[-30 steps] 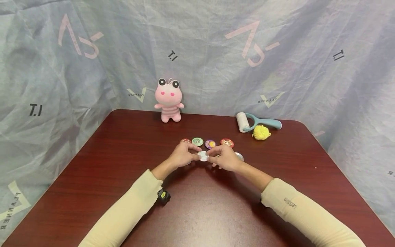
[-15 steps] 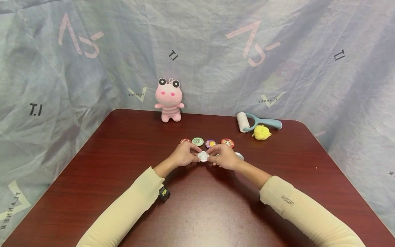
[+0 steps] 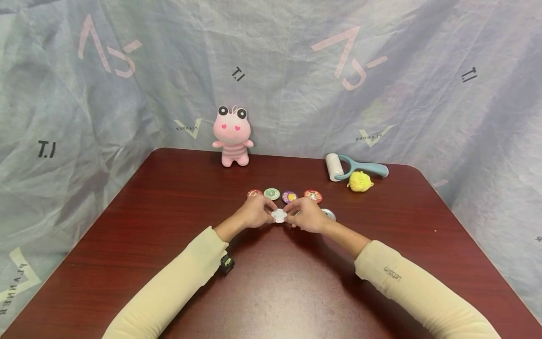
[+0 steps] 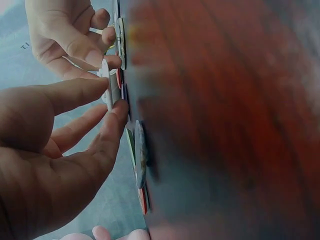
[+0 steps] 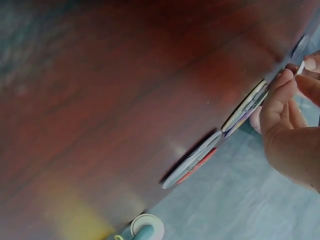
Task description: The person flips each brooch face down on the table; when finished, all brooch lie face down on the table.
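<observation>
Between my two hands is a small white disc (image 3: 279,215), raised just over the table. My left hand (image 3: 255,211) pinches its left edge with thumb and fingers, and my right hand (image 3: 310,215) pinches the opposite edge. Edge-on, the disc (image 4: 108,86) looks thin in the left wrist view. Behind the hands lies a row of round badges: a red badge (image 3: 254,193) partly covered by the left hand, a green badge (image 3: 271,194), a purple badge (image 3: 290,197) and an orange-red badge (image 3: 313,196). A silver disc (image 3: 328,215) is half hidden behind the right hand.
A pink plush toy (image 3: 233,136) sits at the table's back edge. Back right lie a lint roller (image 3: 366,168) with a blue handle and a yellow yarn ball (image 3: 360,181). A grey cloth (image 3: 271,94) hangs behind the dark red table (image 3: 279,292).
Both hands keep their pinch on the disc and stay nearly in place. A little more of the disc's face shows between the fingertips than a second ago.
</observation>
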Available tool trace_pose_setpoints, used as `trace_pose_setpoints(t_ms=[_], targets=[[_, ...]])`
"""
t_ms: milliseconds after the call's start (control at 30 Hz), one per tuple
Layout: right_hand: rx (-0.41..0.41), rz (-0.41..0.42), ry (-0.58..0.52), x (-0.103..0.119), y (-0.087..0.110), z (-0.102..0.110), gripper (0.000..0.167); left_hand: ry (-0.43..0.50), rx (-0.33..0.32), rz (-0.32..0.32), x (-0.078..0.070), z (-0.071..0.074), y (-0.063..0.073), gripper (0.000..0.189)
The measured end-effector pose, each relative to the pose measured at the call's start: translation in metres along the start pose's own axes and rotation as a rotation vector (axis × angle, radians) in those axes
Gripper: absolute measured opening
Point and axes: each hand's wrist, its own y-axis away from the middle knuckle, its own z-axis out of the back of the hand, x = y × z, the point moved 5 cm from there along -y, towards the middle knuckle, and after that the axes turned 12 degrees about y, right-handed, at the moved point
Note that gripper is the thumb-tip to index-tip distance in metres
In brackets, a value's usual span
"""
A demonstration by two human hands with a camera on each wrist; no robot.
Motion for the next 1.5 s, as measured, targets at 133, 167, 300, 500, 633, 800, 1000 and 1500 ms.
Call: trace_pose_setpoints(t_ms=[133,167,300,500,633,800,1000,1500], targets=[[0.005,0.004,0.023,0.003,-0.001,-0.001,0.018,-0.056,0.011,-0.003,0.000,0.000,0.000,0.025],[0.006,0.005,0.028,0.004,-0.001,-0.001,0.018,-0.071,0.013,-0.006,-0.001,0.000,0.000,0.025],[0.014,0.003,0.041,0.006,-0.001,-0.002,0.018,-0.128,0.017,-0.016,-0.003,0.000,0.000,0.026],[0.024,-0.011,0.052,0.006,-0.002,-0.001,0.016,-0.183,0.032,-0.013,-0.007,0.000,0.002,0.026],[0.017,0.001,0.067,0.008,-0.002,-0.002,0.015,-0.197,0.045,0.000,-0.007,-0.001,0.002,0.026],[0.003,0.003,0.087,0.008,-0.004,-0.004,0.014,-0.203,0.043,0.014,-0.004,-0.001,0.001,0.026],[-0.048,-0.010,0.130,0.010,-0.002,-0.002,0.015,-0.210,0.043,0.005,-0.001,0.000,-0.001,0.023],[-0.098,0.039,0.204,0.023,-0.001,0.001,0.019,-0.102,0.010,-0.011,0.003,0.032,0.018,0.035]])
